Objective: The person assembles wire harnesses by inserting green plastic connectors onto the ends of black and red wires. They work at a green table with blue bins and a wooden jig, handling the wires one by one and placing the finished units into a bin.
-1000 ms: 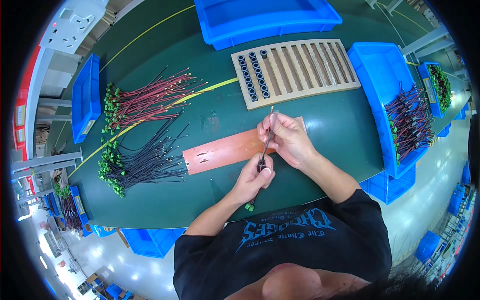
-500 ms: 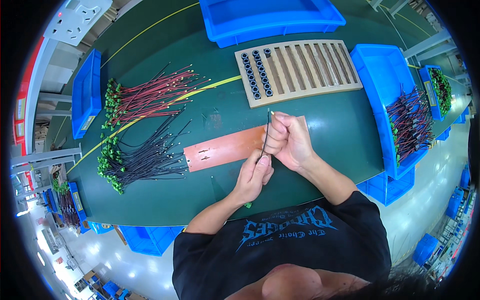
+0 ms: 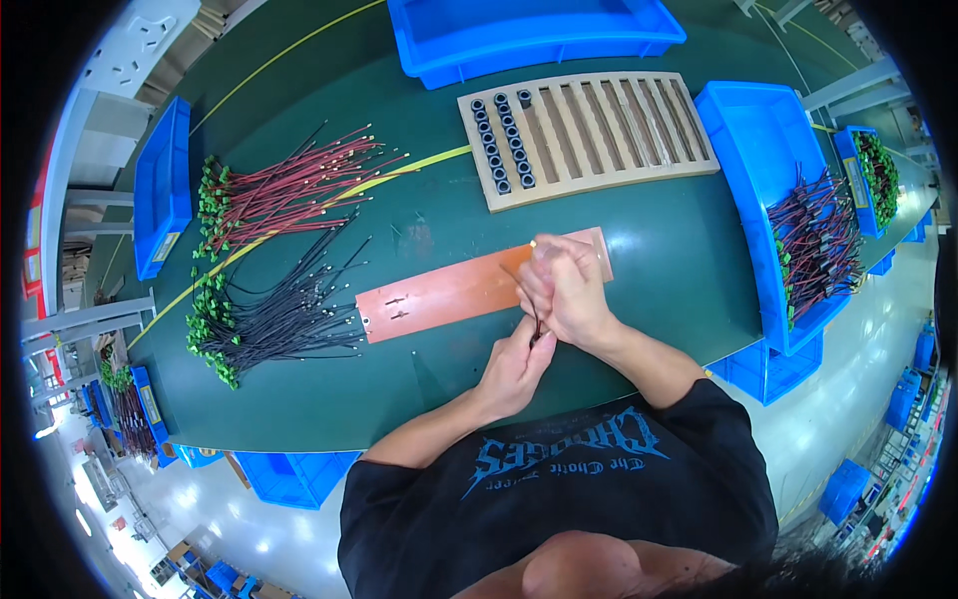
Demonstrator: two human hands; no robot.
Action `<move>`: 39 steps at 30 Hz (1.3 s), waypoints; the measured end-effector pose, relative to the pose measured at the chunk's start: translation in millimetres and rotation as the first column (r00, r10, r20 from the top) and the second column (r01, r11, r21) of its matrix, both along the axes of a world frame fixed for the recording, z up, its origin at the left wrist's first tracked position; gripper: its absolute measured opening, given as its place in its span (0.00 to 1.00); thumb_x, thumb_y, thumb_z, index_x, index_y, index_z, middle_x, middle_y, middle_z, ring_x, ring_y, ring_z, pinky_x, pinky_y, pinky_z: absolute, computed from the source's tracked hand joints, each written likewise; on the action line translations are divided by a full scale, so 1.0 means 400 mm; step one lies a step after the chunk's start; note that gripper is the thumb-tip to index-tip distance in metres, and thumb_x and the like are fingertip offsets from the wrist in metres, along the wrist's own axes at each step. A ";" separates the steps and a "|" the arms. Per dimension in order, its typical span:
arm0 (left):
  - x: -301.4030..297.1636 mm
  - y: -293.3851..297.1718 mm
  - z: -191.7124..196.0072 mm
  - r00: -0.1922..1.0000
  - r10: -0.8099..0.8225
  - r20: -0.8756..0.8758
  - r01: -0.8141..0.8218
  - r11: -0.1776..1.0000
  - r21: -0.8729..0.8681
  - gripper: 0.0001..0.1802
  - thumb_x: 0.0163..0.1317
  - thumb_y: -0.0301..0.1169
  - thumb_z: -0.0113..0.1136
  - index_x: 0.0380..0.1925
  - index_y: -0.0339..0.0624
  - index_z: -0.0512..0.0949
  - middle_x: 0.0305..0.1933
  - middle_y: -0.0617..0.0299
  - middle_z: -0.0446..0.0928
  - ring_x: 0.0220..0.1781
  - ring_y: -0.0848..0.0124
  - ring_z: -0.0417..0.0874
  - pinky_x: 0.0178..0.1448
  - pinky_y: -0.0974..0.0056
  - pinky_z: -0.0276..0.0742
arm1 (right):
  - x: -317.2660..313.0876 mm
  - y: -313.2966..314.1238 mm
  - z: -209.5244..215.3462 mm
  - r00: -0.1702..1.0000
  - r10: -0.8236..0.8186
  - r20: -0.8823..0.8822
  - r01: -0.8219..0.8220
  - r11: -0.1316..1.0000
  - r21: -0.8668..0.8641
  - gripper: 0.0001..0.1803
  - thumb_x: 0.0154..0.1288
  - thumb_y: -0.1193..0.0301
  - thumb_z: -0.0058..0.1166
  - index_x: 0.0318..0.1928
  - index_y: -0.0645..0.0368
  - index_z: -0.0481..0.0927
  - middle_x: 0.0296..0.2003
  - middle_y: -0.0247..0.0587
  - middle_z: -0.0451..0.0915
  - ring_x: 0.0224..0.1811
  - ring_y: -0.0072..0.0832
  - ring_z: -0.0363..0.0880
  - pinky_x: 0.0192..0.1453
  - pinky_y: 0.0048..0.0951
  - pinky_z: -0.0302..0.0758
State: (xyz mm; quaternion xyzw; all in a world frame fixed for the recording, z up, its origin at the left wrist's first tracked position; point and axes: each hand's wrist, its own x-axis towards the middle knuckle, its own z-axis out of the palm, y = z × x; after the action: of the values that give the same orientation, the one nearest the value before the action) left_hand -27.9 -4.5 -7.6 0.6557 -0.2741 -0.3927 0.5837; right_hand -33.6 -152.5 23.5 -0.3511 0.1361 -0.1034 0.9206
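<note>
Both hands meet over an orange mat on a green table. The right hand pinches a thin dark wire near its upper end; the left hand grips its lower end. Keeping the wire taut and both pinches close together would likely help control.

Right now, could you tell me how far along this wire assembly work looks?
Done so far: a heap of paired red and black wires fills the blue bin on the right. In hand: the left hand and right hand hold a thin wire over the orange board. Left: large bundles of red wires and black wires, and two filled rows of black rings in the slotted tray.
</note>
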 end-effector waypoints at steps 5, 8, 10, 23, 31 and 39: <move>0.037 -0.004 -0.018 0.877 -0.133 -0.461 -0.083 0.904 -0.418 0.24 0.83 0.45 0.42 0.63 0.35 0.67 0.29 0.66 0.65 0.24 0.80 0.59 0.28 0.71 0.56 | 0.038 -0.055 0.013 1.000 0.015 -0.020 -0.017 0.996 -0.091 0.17 0.83 0.64 0.41 0.33 0.59 0.72 0.25 0.34 0.67 0.24 0.21 0.65 0.31 0.28 0.69; 0.051 0.005 -0.010 0.892 -0.090 -0.443 -0.081 0.933 -0.351 0.24 0.83 0.47 0.41 0.64 0.39 0.67 0.32 0.64 0.68 0.25 0.80 0.58 0.28 0.72 0.56 | 0.043 -0.065 -0.007 1.000 0.013 -0.027 -0.023 0.910 -0.414 0.20 0.84 0.59 0.41 0.46 0.64 0.78 0.31 0.35 0.72 0.33 0.21 0.71 0.44 0.28 0.73; 0.050 0.012 -0.013 0.892 -0.049 -0.449 -0.102 0.947 -0.306 0.21 0.83 0.44 0.42 0.63 0.41 0.68 0.32 0.64 0.68 0.25 0.80 0.58 0.28 0.72 0.56 | 0.036 -0.074 -0.021 0.999 0.045 -0.023 -0.050 0.815 -0.578 0.21 0.84 0.58 0.43 0.54 0.66 0.79 0.34 0.35 0.74 0.37 0.20 0.73 0.47 0.28 0.74; 0.056 0.022 -0.006 0.870 -0.043 -0.491 -0.074 0.974 -0.215 0.17 0.84 0.41 0.41 0.58 0.41 0.69 0.31 0.64 0.71 0.23 0.82 0.59 0.27 0.73 0.57 | 0.024 -0.096 -0.002 0.956 0.209 -0.205 -0.287 0.808 -0.515 0.12 0.78 0.67 0.56 0.43 0.65 0.84 0.28 0.29 0.80 0.25 0.10 0.70 0.29 0.17 0.69; 0.054 0.018 -0.028 0.873 -0.105 -0.476 -0.071 0.939 -0.336 0.19 0.84 0.44 0.38 0.59 0.42 0.67 0.34 0.58 0.75 0.21 0.80 0.61 0.26 0.72 0.59 | 0.027 -0.108 -0.026 0.981 0.167 -0.099 -0.193 0.898 -0.395 0.10 0.80 0.66 0.52 0.46 0.61 0.77 0.35 0.42 0.86 0.25 0.13 0.75 0.30 0.19 0.73; 0.059 0.018 -0.023 0.829 -0.111 -0.548 -0.092 0.939 -0.330 0.17 0.84 0.41 0.38 0.59 0.40 0.66 0.35 0.57 0.75 0.20 0.80 0.61 0.26 0.72 0.60 | 0.032 -0.099 -0.009 0.986 0.126 -0.109 -0.160 0.897 -0.412 0.10 0.81 0.67 0.51 0.51 0.61 0.75 0.33 0.47 0.84 0.22 0.19 0.74 0.28 0.20 0.72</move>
State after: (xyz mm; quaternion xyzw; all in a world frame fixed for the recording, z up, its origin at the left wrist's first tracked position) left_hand -4.2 2.5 -17.0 0.3988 -0.1588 -0.5162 0.7412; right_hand -20.8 -192.1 19.8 -0.5536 0.1212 -0.0482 0.8225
